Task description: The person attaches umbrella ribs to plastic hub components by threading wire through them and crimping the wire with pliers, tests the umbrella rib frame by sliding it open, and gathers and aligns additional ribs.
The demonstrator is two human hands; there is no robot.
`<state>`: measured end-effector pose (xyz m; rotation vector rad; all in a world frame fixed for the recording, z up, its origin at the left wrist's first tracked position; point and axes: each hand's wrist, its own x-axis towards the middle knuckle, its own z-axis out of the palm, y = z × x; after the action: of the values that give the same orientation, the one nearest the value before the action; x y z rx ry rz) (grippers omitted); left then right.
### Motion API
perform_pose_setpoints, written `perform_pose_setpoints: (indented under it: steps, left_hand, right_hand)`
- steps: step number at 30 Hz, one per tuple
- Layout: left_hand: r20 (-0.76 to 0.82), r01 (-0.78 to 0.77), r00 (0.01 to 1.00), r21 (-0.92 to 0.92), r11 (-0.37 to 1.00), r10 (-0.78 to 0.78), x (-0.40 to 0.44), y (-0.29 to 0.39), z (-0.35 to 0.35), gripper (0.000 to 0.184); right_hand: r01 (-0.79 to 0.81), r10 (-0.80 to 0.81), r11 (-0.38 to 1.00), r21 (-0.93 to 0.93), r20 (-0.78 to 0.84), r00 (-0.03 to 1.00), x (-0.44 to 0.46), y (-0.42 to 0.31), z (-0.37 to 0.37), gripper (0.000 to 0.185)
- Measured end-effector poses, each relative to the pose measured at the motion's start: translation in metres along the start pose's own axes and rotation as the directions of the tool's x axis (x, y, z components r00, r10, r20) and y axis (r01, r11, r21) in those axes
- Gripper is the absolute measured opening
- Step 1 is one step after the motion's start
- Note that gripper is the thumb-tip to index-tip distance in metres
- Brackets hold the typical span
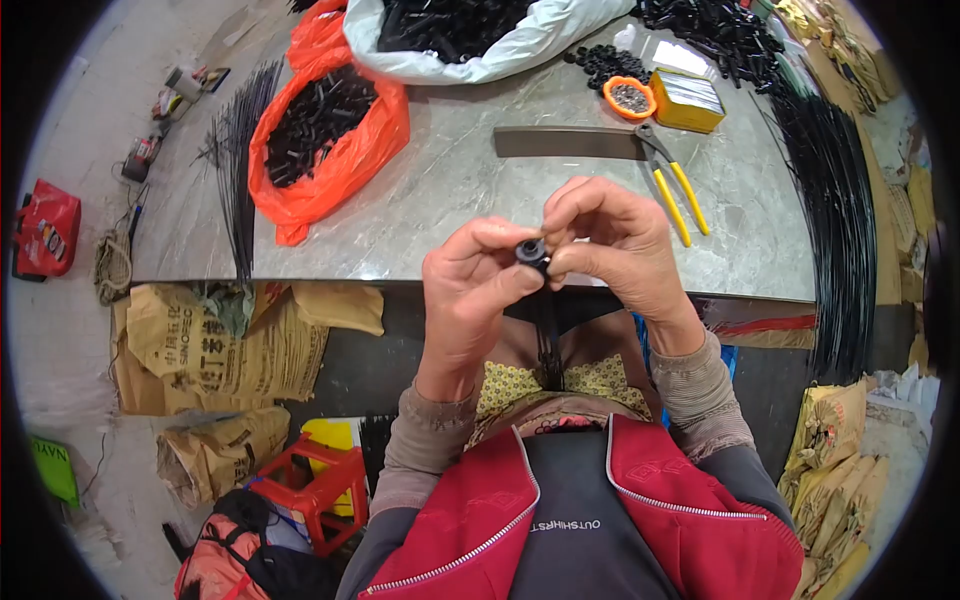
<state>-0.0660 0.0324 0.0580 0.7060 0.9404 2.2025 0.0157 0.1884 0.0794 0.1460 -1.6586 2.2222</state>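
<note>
My left hand (462, 295) pinches a small black round plastic part (531, 251) between thumb and fingers, in front of the table's near edge. A ring-shaped opening shows on the part's upper face. Below it a dark bundle of thin black rods (547, 335) hangs down toward my lap; whether the two are joined I cannot tell. My right hand (622, 245) is closed in a pinch right beside the part, thumb and fingertips touching its right side. Whatever small thing lies between those fingertips is too small to make out.
On the grey table (440, 200) stand an orange bag (390, 125) and a white bag (480, 72) of black pieces. Yellow-handled pliers (680, 195), a flat metal bar (570, 142), an orange dish (630, 97), a yellow tin (690, 115) and long black rods (845, 230) lie right.
</note>
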Motion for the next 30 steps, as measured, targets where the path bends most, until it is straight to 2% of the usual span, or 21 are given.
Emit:
perform_pose_setpoints:
  steps: [3,7,11,12,13,14,15,18,21,22,25,28,29,30]
  left_hand:
    - [0.013,-0.021,1.000,0.016,1.000,0.020,0.001,-0.001,0.002,0.027]
    - [-0.007,-0.048,0.999,0.078,0.996,0.049,0.000,-0.006,-0.004,0.028]
    - [-0.041,-0.023,0.999,0.049,0.999,0.025,-0.001,-0.003,0.000,0.030]
    - [-0.071,-0.007,0.997,0.065,0.998,0.012,-0.002,-0.002,0.001,0.032]
    - [-0.101,0.006,0.995,0.079,0.997,0.002,-0.003,0.000,0.001,0.034]
    - [-0.099,-0.007,0.995,0.082,0.997,0.015,-0.003,0.001,0.001,0.033]
    - [-0.089,-0.022,0.996,0.071,0.997,0.028,0.001,-0.001,0.003,0.033]
    - [-0.084,-0.017,0.996,0.071,0.997,0.023,-0.002,-0.003,-0.002,0.030]
    - [-0.044,-0.057,0.997,0.080,0.995,0.060,-0.001,-0.003,0.001,0.028]
    - [-0.043,-0.069,0.996,0.081,0.994,0.073,-0.002,-0.003,0.003,0.028]
    - [-0.066,-0.052,0.996,0.062,0.997,0.056,-0.006,-0.001,0.004,0.028]
    - [-0.058,-0.061,0.996,0.080,0.995,0.066,-0.006,0.001,0.001,0.027]
    - [-0.068,-0.061,0.996,0.080,0.995,0.066,-0.008,0.001,0.001,0.027]
    - [-0.088,-0.046,0.995,0.086,0.995,0.053,-0.010,0.002,0.001,0.025]
  right_hand:
    - [-0.068,0.066,0.997,0.039,0.052,0.996,0.001,-0.001,-0.003,0.025]
    - [-0.105,0.109,0.993,-0.049,0.077,0.991,0.002,-0.013,-0.004,0.030]
    - [0.015,-0.014,0.877,-0.479,0.004,1.000,-0.005,-0.021,-0.026,0.035]
    - [0.105,-0.170,0.767,-0.634,-0.043,0.985,-0.006,-0.016,-0.037,0.031]
    - [0.019,-0.174,0.632,-0.774,-0.117,0.978,-0.011,-0.017,-0.052,0.037]
    - [-0.063,-0.298,0.397,-0.916,-0.193,0.935,-0.020,-0.009,-0.074,0.039]
    - [-0.173,-0.445,0.126,-0.977,-0.212,0.870,-0.025,-0.006,-0.099,0.043]
    - [-0.360,-0.457,-0.218,-0.907,-0.231,0.859,-0.036,0.008,-0.128,0.056]
    - [-0.404,-0.334,-0.226,-0.887,-0.319,0.887,-0.039,0.027,-0.138,0.061]
    - [-0.375,-0.387,-0.279,-0.884,-0.253,0.887,-0.038,0.032,-0.140,0.058]
    - [-0.382,-0.379,-0.299,-0.874,-0.259,0.889,-0.035,0.036,-0.147,0.050]
    - [-0.364,-0.369,-0.087,-0.927,-0.309,0.877,-0.038,0.028,-0.155,0.043]
    - [-0.372,-0.244,0.338,-0.865,-0.462,0.853,-0.040,0.021,-0.156,0.043]
    - [-0.366,-0.048,0.693,-0.621,-0.547,0.836,-0.044,0.002,-0.145,0.043]
